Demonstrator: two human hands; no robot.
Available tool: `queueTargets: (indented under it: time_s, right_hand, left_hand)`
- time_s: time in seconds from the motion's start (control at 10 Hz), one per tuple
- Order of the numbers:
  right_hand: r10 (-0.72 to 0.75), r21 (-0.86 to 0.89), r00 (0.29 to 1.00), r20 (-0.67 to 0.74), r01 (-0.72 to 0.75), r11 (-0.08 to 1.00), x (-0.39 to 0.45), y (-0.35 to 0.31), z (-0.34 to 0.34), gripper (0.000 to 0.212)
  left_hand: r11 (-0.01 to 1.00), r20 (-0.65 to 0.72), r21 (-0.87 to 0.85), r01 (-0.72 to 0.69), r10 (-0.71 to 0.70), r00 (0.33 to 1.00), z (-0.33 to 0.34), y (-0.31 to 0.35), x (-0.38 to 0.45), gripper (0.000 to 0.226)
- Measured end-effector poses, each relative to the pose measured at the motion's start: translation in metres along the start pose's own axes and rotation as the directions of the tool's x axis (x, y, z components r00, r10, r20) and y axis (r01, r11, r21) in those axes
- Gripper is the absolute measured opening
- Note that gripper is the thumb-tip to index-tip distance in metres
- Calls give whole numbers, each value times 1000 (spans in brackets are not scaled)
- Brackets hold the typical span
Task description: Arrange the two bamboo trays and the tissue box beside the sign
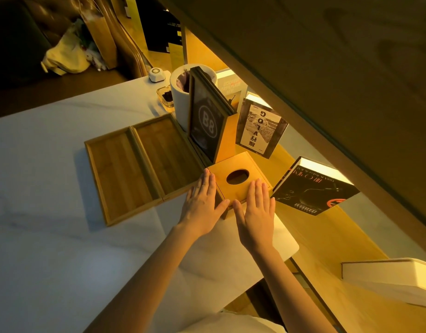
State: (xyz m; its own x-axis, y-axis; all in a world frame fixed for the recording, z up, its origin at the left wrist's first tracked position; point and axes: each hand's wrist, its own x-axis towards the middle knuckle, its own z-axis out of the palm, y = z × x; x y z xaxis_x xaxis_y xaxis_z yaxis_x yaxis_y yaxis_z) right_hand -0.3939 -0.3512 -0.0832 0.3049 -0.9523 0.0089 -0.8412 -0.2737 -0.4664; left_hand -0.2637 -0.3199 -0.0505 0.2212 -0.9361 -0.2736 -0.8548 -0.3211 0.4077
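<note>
Hands flat, fingers spread: left hand (202,203), right hand (256,210) touching tissue box (233,175).

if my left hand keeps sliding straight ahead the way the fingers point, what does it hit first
Probably the B8 sign. The left hand lies flat along the tissue box, fingers pointing up past its corner toward the sign's base; depth is unclear.

White pot (180,97), ashtray (165,95) — 3 books (260,127).
</note>
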Motion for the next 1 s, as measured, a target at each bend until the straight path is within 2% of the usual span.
queueTargets:
  time_s: [0.2,0.6,0.8,0.9,1.0]
  right_hand:
    - [-6,-25,1000,0,6,1000,0,1,1,75]
    - [-64,-43,994,90,68,997,8,5,-15,69]
    - [-60,-73,993,98,67,995,12,-5,-27,65]
    - [-150,-9,983,101,152,988,19,-17,-37,48]
    - [-251,73,950,184,242,968,27,-46,-49,36]
  left_hand:
    - [1000,5,-5,-4,4,1000,-1,-2,0,79]
    - [1000,-26,19,16,-15,1000,2,2,-1,79]
    - [1000,5,9,11,-12,1000,-7,1,-1,74]
    - [997,-2,-80,13,-13,1000,-19,-1,-3,63]
    - [982,-61,-190,23,-35,998,-40,-8,-9,49]
